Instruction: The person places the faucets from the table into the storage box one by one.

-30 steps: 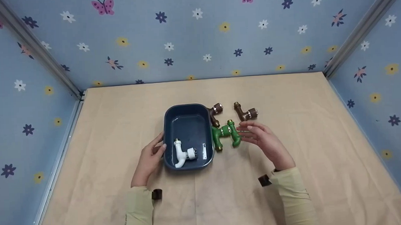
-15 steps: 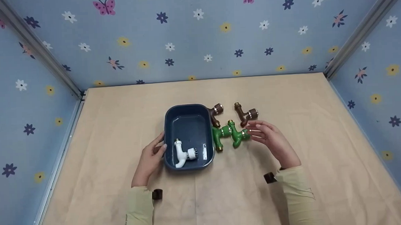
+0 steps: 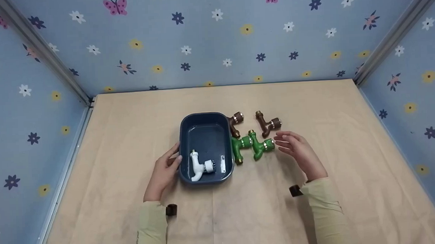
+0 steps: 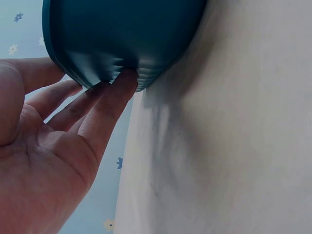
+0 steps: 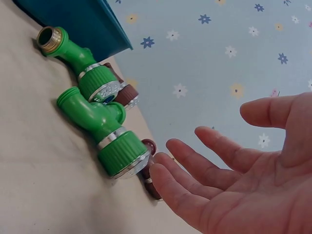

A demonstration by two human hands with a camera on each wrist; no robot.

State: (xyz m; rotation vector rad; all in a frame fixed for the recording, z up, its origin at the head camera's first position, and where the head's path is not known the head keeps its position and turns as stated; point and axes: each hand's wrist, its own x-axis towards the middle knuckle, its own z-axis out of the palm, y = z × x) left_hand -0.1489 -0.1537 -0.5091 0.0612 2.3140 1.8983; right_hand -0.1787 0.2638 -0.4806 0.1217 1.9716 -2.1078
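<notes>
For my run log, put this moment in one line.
left hand: touching blue tray; right hand: near green taps, holding nothing; white tap: inside tray

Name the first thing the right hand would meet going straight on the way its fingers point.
The right hand would most likely meet the nearer green tap, at its knob; the nearer brown tap lies close to that line, and depth is unclear.

One beige-covered desk [image 3: 136, 118] is bearing one dark-blue, rounded rectangular tub [image 3: 208, 137], one glossy white tap [image 3: 197, 168], two green taps [image 3: 256, 146] with threaded brass ends and two dark brown taps [image 3: 266, 127] with ridged knobs, the taps making five altogether; two bare hands [image 3: 163, 175] and two pale-green fabric sleeves [image 3: 151, 224] are also showing.
</notes>
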